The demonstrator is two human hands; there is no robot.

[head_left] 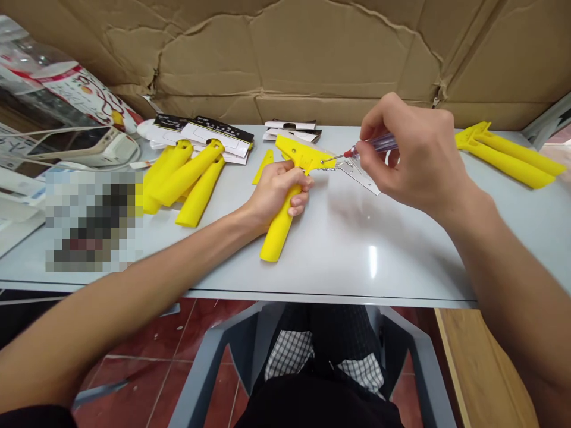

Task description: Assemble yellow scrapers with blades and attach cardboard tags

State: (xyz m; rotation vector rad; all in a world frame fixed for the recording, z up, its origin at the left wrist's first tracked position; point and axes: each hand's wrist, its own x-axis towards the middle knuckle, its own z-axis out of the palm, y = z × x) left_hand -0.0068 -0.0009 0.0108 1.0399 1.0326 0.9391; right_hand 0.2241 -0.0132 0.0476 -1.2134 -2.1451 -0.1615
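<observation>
My left hand (283, 193) is wrapped round the neck of a yellow plastic scraper (277, 235), its handle slanting down toward the table's front. In my right hand (413, 154) is a screwdriver (382, 143) with a see-through purple handle and a red collar. Its thin shaft points left, and the tip meets a small screw (322, 161) on the scraper's wide head. Behind the head and under the shaft, several small screws (329, 169) lie beside a flat metal blade (362, 178). A small yellow plate (264, 167) lies left of the head.
Several yellow handles (200, 196) are piled at the left, before black-and-white printed cards (218, 135). More cards (292, 129) lie at the back. Two yellow handles (508, 156) rest at the right. Cardboard (321, 59) walls the rear; bottles (75, 83) and a white device (89, 148) stand far left.
</observation>
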